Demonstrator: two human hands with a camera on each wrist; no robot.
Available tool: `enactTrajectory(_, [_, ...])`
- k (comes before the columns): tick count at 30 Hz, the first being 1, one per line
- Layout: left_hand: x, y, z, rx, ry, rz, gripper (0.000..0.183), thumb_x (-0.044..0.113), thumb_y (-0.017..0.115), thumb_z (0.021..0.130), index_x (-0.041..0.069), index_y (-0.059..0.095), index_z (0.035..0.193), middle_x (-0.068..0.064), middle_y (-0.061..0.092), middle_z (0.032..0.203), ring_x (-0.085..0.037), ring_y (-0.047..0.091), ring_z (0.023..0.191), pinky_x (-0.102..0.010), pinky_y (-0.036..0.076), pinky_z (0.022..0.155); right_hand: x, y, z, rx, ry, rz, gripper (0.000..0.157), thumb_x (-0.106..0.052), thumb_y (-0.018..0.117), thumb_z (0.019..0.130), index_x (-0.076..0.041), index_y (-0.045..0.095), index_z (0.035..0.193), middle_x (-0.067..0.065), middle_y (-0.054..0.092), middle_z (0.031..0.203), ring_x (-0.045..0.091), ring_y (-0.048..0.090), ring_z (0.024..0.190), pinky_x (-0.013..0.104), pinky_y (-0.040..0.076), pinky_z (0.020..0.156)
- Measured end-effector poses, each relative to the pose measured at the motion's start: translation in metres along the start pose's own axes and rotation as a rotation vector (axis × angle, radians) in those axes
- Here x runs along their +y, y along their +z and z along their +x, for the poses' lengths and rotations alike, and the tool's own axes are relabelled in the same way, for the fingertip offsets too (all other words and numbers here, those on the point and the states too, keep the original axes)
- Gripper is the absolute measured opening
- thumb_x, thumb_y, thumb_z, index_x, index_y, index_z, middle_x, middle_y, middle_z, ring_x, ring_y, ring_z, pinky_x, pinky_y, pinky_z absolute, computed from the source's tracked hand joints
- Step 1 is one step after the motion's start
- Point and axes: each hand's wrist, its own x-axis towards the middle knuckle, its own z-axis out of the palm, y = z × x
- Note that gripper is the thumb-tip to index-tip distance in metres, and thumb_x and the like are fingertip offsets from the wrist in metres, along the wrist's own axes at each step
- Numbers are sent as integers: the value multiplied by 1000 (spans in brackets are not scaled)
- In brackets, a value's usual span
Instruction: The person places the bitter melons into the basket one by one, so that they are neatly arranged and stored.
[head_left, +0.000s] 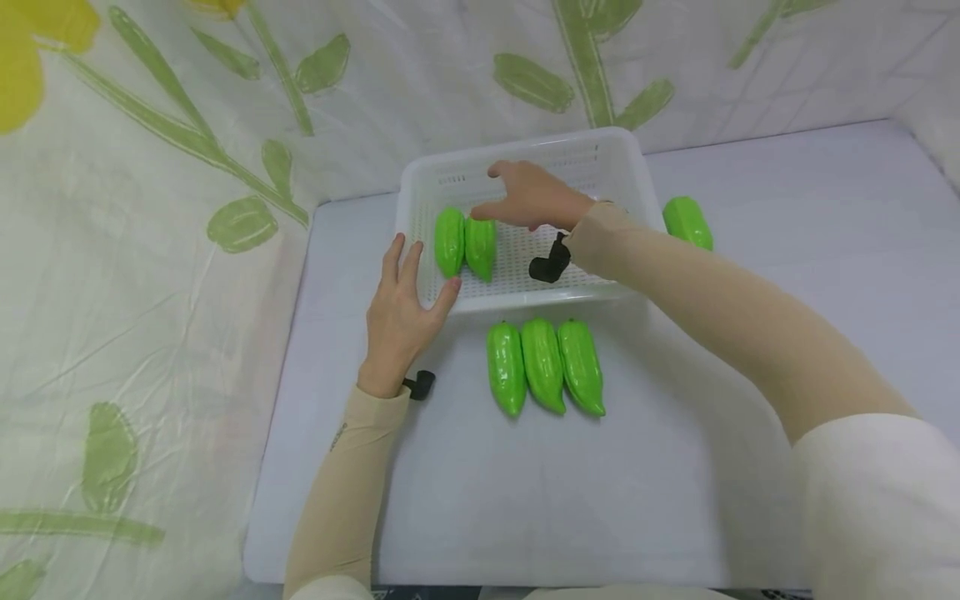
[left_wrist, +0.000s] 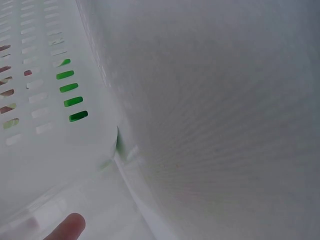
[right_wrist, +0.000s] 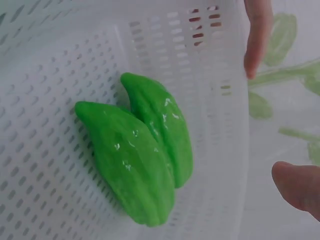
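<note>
Two glossy green, ridged, pointed vegetables [head_left: 450, 242], like bitter melons, lie side by side at the left of a white perforated plastic basket [head_left: 525, 302]. Over the basket, just past their far ends, my right hand [head_left: 536, 196] hovers with fingers apart, holding nothing. The right wrist view shows the pair [right_wrist: 130, 165] against the basket's mesh. My left hand [head_left: 401, 317] is at the basket's near left corner, fingers spread; whether it touches the rim I cannot tell. A fingertip [left_wrist: 70, 227] shows beside the basket wall [left_wrist: 45, 145] in the left wrist view.
Three more green vegetables [head_left: 542, 365] lie in a row on the white table [head_left: 540, 500], in front of the basket. Another green vegetable [head_left: 686, 222] lies right of it, partly behind my right sleeve. A leaf-patterned curtain [head_left: 420, 92] hangs behind and to the left.
</note>
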Motion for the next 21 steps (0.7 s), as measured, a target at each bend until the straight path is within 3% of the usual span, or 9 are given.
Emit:
enactTrajectory(6, [2, 1, 0, -13, -13, 6, 83, 64, 54, 97, 7, 44, 157, -15, 29, 169, -46, 65, 118, -56, 58, 78, 18, -12, -17, 14, -20, 64, 88, -56, 62, 98, -9, 28, 164, 21, 43, 160, 37, 68, 101, 42, 59, 84])
enactTrajectory(12, [-5, -1, -2, -15, -34, -1, 83, 63, 54, 97, 7, 44, 157, -14, 29, 170, -46, 64, 121, -57, 57, 81, 24, -22, -28, 30, 3, 81, 86, -56, 63, 97, -11, 30, 163, 20, 46, 157, 33, 69, 105, 42, 58, 88])
enactTrajectory(21, [-10, 0, -10, -9, -29, 4, 82, 62, 55, 97, 7, 45, 156, -15, 30, 169, -46, 67, 109, -55, 57, 71, 45, -36, -44, 69, 41, 85, 87, -61, 63, 95, -15, 34, 163, 16, 48, 157, 32, 73, 96, 43, 58, 92])
